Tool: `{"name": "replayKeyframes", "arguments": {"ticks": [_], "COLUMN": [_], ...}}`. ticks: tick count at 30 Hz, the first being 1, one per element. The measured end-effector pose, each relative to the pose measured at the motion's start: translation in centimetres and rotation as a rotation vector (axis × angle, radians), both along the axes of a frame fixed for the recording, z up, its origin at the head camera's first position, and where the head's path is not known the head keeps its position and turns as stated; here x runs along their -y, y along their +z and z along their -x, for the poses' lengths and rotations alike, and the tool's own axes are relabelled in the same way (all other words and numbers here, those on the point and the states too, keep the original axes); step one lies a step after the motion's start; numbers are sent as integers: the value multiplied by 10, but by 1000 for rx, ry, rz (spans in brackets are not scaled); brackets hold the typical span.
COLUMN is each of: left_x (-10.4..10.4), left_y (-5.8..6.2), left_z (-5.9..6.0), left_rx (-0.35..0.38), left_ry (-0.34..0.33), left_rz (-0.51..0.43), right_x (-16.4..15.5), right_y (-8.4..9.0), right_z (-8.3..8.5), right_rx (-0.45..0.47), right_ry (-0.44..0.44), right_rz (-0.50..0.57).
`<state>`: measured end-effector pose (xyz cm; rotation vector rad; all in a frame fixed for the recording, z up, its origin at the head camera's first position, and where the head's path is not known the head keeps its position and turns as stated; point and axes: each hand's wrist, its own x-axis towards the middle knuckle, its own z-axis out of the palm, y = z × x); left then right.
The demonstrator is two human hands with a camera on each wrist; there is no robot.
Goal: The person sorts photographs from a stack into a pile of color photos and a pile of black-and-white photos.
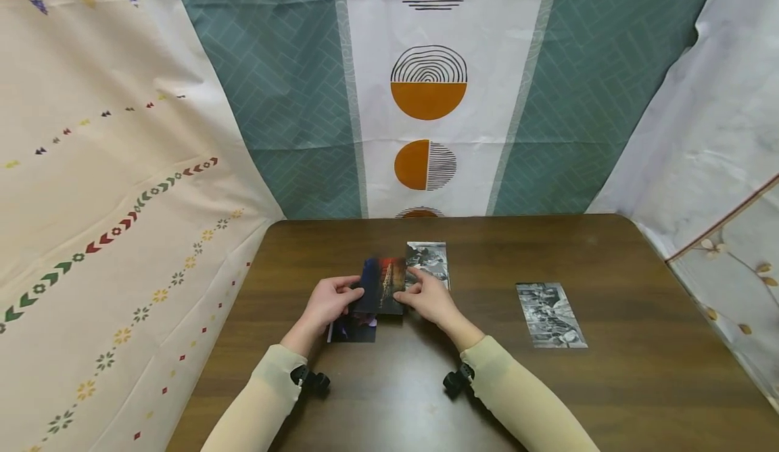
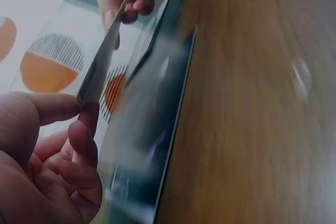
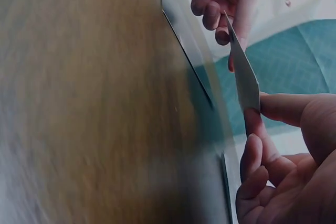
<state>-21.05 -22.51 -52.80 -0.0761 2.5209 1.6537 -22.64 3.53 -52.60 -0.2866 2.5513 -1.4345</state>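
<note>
Both hands hold one dark photo card (image 1: 383, 285) with red and blue tones a little above the brown table (image 1: 487, 384). My left hand (image 1: 331, 303) pinches its left edge and my right hand (image 1: 426, 296) pinches its right edge. In the left wrist view the card (image 2: 102, 61) shows edge-on between thumb and fingers (image 2: 86, 129). In the right wrist view the card (image 3: 245, 74) is pinched the same way. Another dark card (image 1: 354, 329) lies flat under the left hand. A black-and-white photo (image 1: 429, 261) lies just behind the right hand.
A second black-and-white photo (image 1: 550, 314) lies flat on the table to the right. Patterned cloth (image 1: 429, 93) hangs behind the table, with more cloth (image 1: 103, 188) draped on both sides. Bare tabletop lies near the front edge.
</note>
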Motion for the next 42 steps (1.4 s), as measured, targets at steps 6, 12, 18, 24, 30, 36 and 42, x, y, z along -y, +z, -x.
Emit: {"name": "replayKeyframes", "arguments": {"ticks": [6, 12, 18, 24, 30, 36, 42], "left_x": [24, 42, 55, 59, 58, 57, 56], "left_y": [-5, -6, -5, -5, -7, -10, -11], "left_z": [-8, -17, -25, -30, -33, -33, -34], "left_rx": [14, 32, 54, 41, 30, 24, 10], "left_ry": [-24, -10, -22, -37, -47, -31, -28], "left_rz": [-11, 36, 82, 125, 154, 170, 196], "right_x": [16, 30, 40, 48, 50, 51, 51], "right_y": [-1, -3, -7, -10, -13, -12, -10], "right_z": [-7, -12, -17, -21, -23, -23, -25], "right_rx": [13, 15, 10, 3, -31, -33, -45], "right_ry": [72, 128, 155, 163, 158, 164, 167], "right_rz": [-16, 14, 25, 13, -51, -110, -178]}}
